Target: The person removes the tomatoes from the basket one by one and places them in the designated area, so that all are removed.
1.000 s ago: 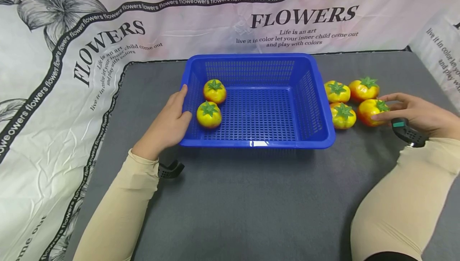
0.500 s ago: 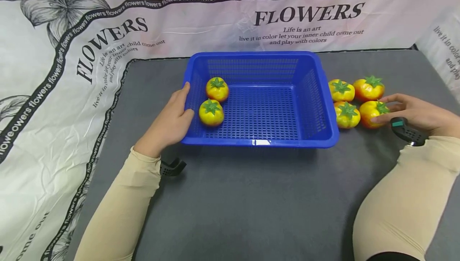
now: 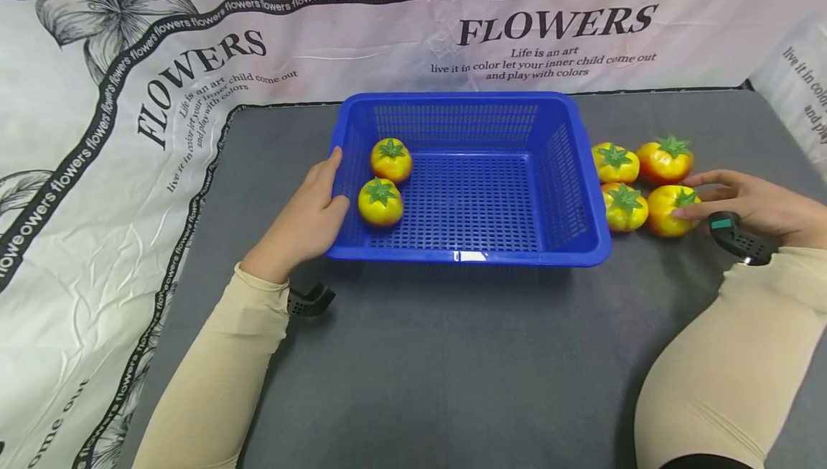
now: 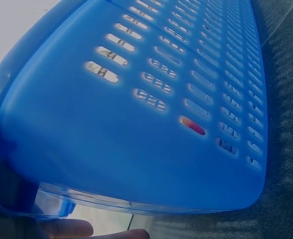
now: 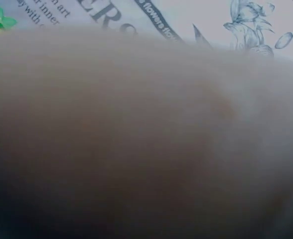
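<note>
The held tomato (image 3: 664, 216) sits on the grey table (image 3: 446, 361), leaves tipped rightward, pinched by the right hand (image 3: 749, 200). Another tomato (image 3: 622, 212) stands between it and the upward-opening blue basket (image 3: 465, 257), long axis left-to-right, whose left end the left hand (image 3: 300, 221) grips. Two tomatoes (image 3: 664, 167) sit behind.

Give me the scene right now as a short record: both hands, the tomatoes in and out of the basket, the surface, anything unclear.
Left hand: holds the blue basket at its left end
Right hand: thumb and fingers on the near-right tomato
Inside basket: two, rear tomato and front tomato, near the left end
Right of basket: four, counting the one in hand
Surface: grey tabletop
Unclear: whether the held tomato is off the surface; right wrist view mostly blurred
</note>
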A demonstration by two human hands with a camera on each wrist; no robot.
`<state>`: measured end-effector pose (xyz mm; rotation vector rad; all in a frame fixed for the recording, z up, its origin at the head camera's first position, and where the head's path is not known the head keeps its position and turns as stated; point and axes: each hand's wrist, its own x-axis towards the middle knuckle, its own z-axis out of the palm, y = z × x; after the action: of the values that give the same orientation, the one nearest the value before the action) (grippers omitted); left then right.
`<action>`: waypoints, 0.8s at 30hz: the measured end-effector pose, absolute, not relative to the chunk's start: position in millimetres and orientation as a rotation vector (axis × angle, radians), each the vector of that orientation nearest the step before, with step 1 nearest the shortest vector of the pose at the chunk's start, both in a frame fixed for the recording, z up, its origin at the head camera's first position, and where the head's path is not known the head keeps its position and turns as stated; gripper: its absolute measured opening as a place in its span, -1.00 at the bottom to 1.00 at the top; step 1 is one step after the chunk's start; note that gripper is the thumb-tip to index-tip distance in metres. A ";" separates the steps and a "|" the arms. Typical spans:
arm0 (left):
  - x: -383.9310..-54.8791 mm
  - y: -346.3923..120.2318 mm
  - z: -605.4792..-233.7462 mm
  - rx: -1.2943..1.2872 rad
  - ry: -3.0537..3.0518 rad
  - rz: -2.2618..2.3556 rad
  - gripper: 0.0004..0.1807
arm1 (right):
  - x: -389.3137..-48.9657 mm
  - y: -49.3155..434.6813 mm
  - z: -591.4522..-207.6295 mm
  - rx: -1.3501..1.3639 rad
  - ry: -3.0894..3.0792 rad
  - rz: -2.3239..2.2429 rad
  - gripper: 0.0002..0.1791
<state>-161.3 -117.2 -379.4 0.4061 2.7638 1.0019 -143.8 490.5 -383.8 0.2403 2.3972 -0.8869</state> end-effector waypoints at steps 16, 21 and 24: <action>-161.4 -117.5 -378.5 0.406 2.763 1.002 -0.21 | -121.8 490.2 -372.6 0.537 2.717 -0.921 0.01; -161.2 -117.7 -378.9 0.406 2.761 0.997 -0.20 | -129.8 510.1 -381.1 0.647 2.848 -0.879 0.14; -161.2 -117.8 -379.0 0.402 2.758 1.001 -0.20 | -137.8 520.9 -386.7 0.709 2.951 -0.849 0.12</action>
<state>-161.2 -117.8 -379.0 0.4017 2.7579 1.0009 -137.8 520.9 -386.7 0.7091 2.9515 -0.8486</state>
